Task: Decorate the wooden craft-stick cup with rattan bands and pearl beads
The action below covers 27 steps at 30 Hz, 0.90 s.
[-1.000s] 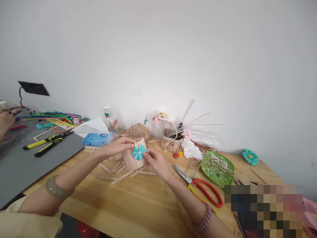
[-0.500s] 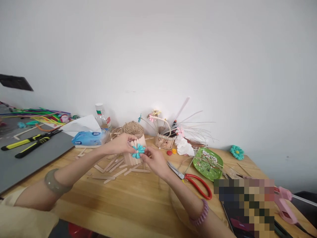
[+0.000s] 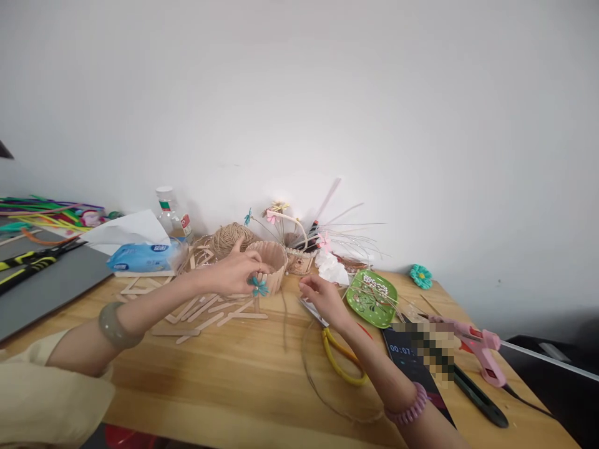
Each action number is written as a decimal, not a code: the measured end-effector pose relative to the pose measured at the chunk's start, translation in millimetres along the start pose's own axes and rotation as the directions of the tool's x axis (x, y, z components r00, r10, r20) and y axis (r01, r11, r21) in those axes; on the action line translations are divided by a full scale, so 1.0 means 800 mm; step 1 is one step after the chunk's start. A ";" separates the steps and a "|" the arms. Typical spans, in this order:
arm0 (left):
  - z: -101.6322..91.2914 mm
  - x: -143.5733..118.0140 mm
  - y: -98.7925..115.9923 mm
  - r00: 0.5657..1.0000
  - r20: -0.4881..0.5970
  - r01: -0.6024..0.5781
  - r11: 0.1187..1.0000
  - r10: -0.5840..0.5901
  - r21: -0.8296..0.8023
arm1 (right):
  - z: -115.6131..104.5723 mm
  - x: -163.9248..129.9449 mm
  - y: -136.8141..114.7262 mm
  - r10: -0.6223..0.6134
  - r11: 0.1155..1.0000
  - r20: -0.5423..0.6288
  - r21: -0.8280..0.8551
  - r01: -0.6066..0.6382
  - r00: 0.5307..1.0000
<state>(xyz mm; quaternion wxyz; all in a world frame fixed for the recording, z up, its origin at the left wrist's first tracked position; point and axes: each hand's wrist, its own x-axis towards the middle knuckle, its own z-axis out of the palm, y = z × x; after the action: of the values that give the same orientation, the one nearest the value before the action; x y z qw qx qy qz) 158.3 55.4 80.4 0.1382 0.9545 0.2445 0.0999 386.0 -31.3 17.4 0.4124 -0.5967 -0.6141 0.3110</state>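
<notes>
wall (image 3: pixel 299 93): plain, pale grey | table (image 3: pixel 210 386): light-brown wood grain, along wall | light: soft, brightest mid-wall

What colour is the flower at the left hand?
The flower is turquoise, seen in the head view.

Tray (image 3: pixel 389 289): green, white-dotted; central motif apparently dark and leafy.
Left of tray: basket (image 3: pixel 279 274), pale wood tone; small flower (image 3: pixel 259 287), teal.
Far left of tray: wipes packet (image 3: pixel 140 257), blue.
Nearer than tray: scissors (image 3: pixel 327 346), yellow-and-red handles.
Right of tray: glue gun (image 3: pixel 490 368), pink.
</notes>
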 end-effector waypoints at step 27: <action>0.074 -0.015 -0.061 0.917 -0.386 -0.008 0.973 0.100 0.231 | 0.081 0.016 -0.021 0.120 0.976 0.040 -0.186 -0.110 0.992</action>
<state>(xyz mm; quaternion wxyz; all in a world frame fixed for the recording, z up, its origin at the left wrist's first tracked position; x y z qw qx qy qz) 141.8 77.8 8.1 -0.0256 0.9305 0.2505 0.2659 321.4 -13.2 3.8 0.3209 -0.6586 -0.6149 0.2917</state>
